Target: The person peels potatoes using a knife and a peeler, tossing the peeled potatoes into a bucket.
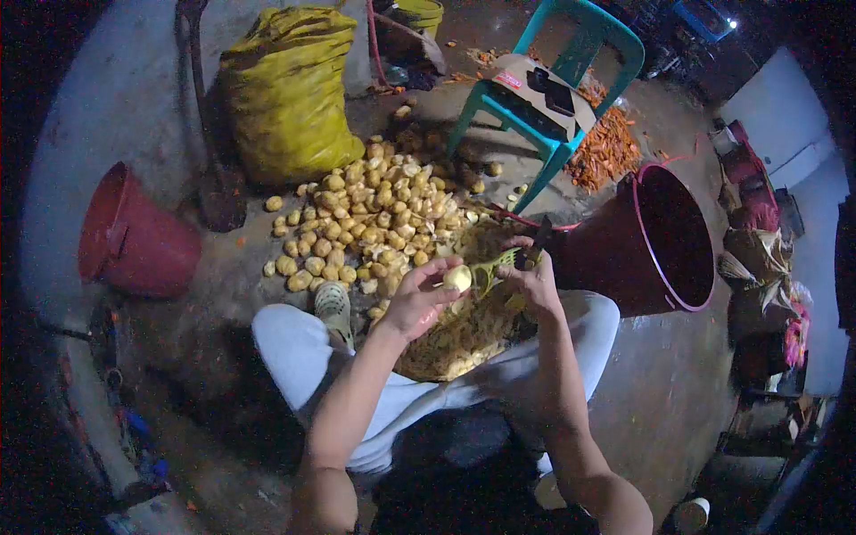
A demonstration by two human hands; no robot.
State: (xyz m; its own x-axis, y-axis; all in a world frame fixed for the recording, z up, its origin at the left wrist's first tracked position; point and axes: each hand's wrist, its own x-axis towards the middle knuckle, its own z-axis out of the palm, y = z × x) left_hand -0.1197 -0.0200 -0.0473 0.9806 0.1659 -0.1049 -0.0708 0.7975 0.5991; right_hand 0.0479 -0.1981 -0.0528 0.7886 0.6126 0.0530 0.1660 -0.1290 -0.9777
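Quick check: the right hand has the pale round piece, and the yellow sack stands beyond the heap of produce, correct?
Wrong hand: the head view shows the pale round piece in the left hand. The yellow sack does stand beyond the heap of produce.

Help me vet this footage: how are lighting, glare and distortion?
In the head view: dim light, corners nearly black; a small light glares at top right; the large bucket is shadowed inside; the left wall bows with wide-angle distortion; the pale piece in the left hand stands out.
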